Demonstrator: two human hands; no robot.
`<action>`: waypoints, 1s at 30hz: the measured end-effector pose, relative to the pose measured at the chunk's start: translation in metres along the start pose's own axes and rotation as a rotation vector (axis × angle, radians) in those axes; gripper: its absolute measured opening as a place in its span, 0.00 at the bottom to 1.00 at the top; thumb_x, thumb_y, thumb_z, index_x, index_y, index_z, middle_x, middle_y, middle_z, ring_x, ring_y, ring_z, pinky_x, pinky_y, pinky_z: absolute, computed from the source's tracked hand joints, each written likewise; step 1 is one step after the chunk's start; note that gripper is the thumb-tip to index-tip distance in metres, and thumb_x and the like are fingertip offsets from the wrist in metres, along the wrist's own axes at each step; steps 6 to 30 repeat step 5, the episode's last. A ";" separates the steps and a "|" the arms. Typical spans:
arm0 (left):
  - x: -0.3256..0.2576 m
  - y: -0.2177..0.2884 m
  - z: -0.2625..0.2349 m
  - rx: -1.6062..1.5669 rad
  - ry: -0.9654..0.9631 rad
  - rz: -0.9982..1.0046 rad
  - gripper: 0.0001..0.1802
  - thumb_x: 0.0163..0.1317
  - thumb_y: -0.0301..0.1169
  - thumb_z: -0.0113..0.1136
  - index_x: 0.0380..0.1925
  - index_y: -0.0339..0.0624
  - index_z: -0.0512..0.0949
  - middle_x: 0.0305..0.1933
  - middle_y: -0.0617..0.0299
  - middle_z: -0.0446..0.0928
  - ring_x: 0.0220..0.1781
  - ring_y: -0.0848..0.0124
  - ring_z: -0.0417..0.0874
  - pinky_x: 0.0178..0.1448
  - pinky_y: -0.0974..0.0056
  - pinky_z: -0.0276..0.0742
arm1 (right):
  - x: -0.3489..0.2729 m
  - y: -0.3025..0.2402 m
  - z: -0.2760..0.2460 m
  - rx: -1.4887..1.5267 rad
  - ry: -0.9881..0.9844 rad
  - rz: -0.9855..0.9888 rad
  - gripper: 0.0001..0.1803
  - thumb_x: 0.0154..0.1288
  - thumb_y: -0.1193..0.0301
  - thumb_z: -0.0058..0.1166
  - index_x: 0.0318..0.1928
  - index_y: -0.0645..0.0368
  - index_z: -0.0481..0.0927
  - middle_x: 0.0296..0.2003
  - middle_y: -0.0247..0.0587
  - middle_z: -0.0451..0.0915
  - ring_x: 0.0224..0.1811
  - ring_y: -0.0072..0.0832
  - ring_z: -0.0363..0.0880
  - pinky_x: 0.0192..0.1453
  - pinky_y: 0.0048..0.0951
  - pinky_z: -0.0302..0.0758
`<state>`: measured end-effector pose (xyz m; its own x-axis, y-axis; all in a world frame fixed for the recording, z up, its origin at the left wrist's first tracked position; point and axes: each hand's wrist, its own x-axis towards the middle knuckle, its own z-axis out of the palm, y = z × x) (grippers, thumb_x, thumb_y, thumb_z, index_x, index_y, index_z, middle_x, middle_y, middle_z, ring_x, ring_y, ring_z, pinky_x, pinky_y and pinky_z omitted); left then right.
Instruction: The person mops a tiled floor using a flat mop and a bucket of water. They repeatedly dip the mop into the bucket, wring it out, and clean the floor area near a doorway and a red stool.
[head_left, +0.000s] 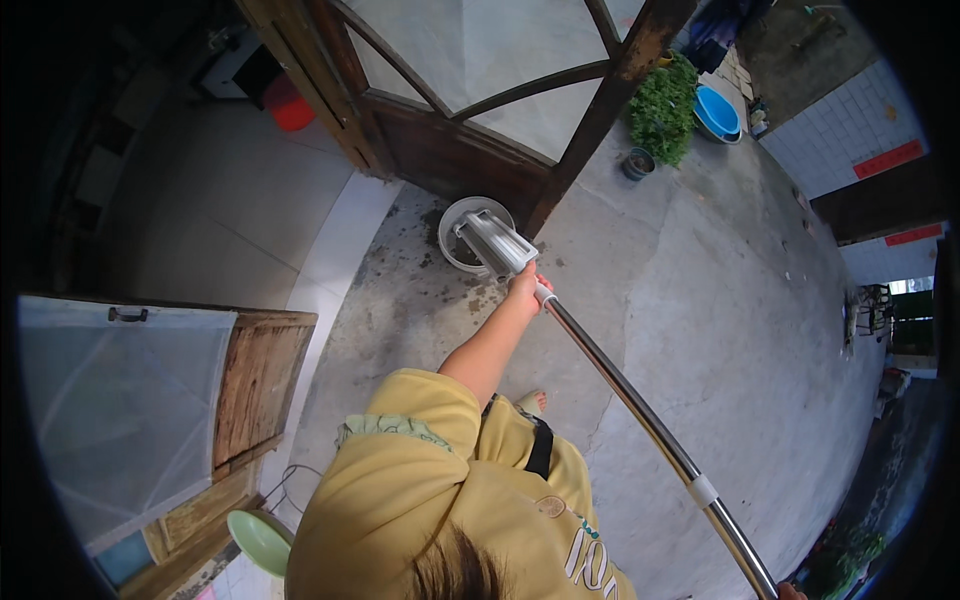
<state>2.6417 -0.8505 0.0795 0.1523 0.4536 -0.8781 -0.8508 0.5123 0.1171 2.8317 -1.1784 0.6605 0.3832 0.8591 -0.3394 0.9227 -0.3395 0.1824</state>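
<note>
My left hand (526,289) is closed at the lower end of a sponge mop (625,392), just below its grey-and-white squeeze head (500,243). The mop head is tilted over a round, pale bucket (446,238) on the concrete floor, partly inside its rim. From there the steel pole runs down to the lower right. At the picture's lower right edge, a small part of my right hand (790,593) shows around the pole's far end; most of it is cut off.
A dark wooden door (455,150) with glass panes stands right behind the bucket. A wood-framed panel (262,390) and a green basin (260,541) are at the left. Beyond the door are a potted plant (662,110) and a blue basin (716,110). Wet dirt marks the concrete (400,270).
</note>
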 end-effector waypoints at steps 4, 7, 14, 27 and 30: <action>-0.012 -0.017 0.010 -0.118 -0.054 0.016 0.14 0.64 0.41 0.52 0.28 0.47 0.61 0.17 0.67 0.62 0.15 0.74 0.64 0.21 0.66 0.67 | -0.006 -0.001 -0.002 -0.057 0.131 0.050 0.16 0.49 0.65 0.65 0.38 0.58 0.82 0.25 0.39 0.78 0.23 0.32 0.76 0.27 0.31 0.73; -0.012 -0.021 0.009 -0.154 -0.054 -0.008 0.15 0.62 0.42 0.54 0.29 0.47 0.61 0.16 0.67 0.62 0.14 0.73 0.64 0.20 0.64 0.68 | -0.008 0.002 -0.003 -0.046 0.119 0.103 0.17 0.49 0.64 0.66 0.39 0.58 0.82 0.26 0.40 0.79 0.25 0.32 0.78 0.29 0.30 0.74; -0.012 -0.021 0.009 -0.154 -0.054 -0.008 0.15 0.62 0.42 0.54 0.29 0.47 0.61 0.16 0.67 0.62 0.14 0.73 0.64 0.20 0.64 0.68 | -0.008 0.002 -0.003 -0.046 0.119 0.103 0.17 0.49 0.64 0.66 0.39 0.58 0.82 0.26 0.40 0.79 0.25 0.32 0.78 0.29 0.30 0.74; -0.012 -0.021 0.009 -0.154 -0.054 -0.008 0.15 0.62 0.42 0.54 0.29 0.47 0.61 0.16 0.67 0.62 0.14 0.73 0.64 0.20 0.64 0.68 | -0.008 0.002 -0.003 -0.046 0.119 0.103 0.17 0.49 0.64 0.66 0.39 0.58 0.82 0.26 0.40 0.79 0.25 0.32 0.78 0.29 0.30 0.74; -0.012 -0.021 0.009 -0.154 -0.054 -0.008 0.15 0.62 0.42 0.54 0.29 0.47 0.61 0.16 0.67 0.62 0.14 0.73 0.64 0.20 0.64 0.68 | -0.008 0.002 -0.003 -0.046 0.119 0.103 0.17 0.49 0.64 0.66 0.39 0.58 0.82 0.26 0.40 0.79 0.25 0.32 0.78 0.29 0.30 0.74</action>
